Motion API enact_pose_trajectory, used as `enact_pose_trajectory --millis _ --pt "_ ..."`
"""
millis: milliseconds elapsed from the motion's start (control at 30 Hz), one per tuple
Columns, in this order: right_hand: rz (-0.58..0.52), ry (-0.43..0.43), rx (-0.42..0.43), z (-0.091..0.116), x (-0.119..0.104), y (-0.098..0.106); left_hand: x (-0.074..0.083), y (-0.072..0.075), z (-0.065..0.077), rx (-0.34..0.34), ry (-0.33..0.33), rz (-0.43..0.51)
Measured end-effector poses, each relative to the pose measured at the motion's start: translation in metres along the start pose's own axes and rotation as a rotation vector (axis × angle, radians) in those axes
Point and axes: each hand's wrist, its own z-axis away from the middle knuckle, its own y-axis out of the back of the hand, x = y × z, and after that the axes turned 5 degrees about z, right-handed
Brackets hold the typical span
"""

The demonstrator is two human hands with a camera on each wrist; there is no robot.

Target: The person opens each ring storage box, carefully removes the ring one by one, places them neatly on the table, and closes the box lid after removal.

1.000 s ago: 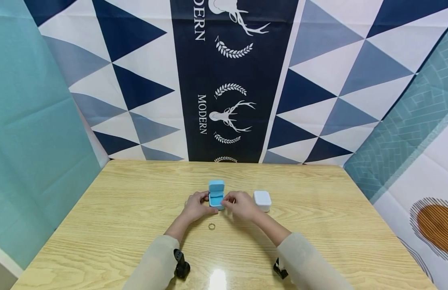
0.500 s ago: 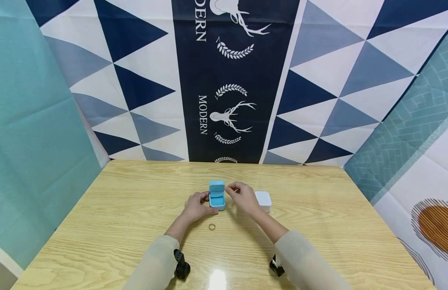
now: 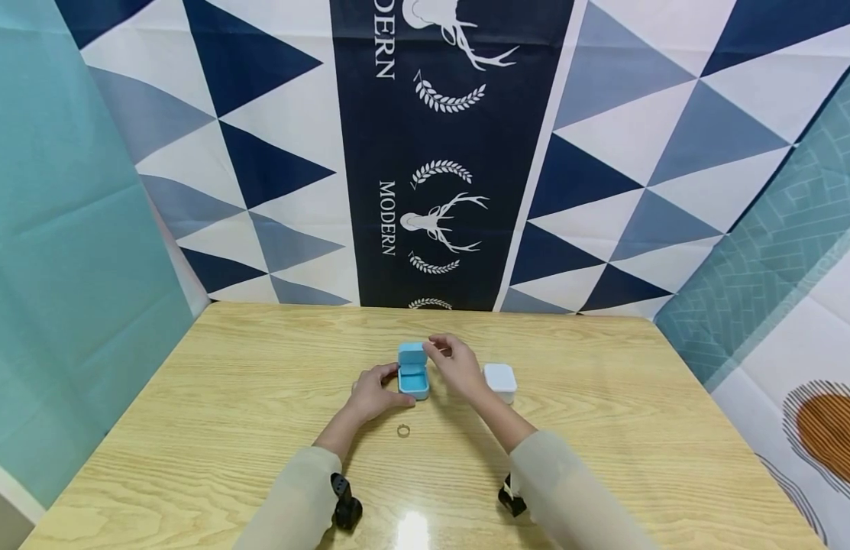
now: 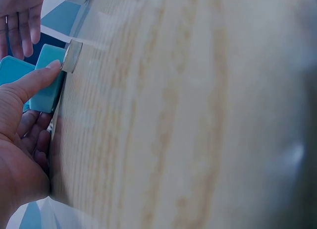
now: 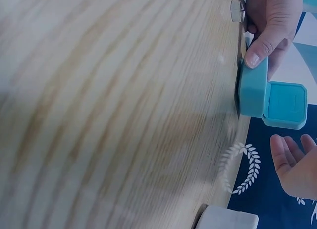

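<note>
While left hand (image 3: pixel 373 393) grips open box (image 3: pixel 414 394), blue lining (image 3: pixel 414 381) shows.

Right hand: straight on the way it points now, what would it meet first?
Probably the raised lid of the blue box; the right hand looks close to it, though the exact gap is unclear.

In the right wrist view, edges cut off the white box (image 5: pixel 229 219) and right hand (image 5: pixel 300 171).

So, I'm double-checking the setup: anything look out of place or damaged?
A ring lies loose on the table in front of the open box, slightly odd if it belongs inside. I see no damage.
</note>
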Motion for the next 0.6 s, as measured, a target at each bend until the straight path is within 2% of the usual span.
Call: enact_pose_trajectory --millis 367,600 --pt "-0.017 -0.047 -0.075 -0.008 0.002 -0.006 0.001 0.000 -0.001 -0.005 0.009 0.014" --pt "-0.020 -0.062 -0.088 -0.011 0.004 -0.008 0.002 0.000 0.001 -0.002 0.010 0.014"
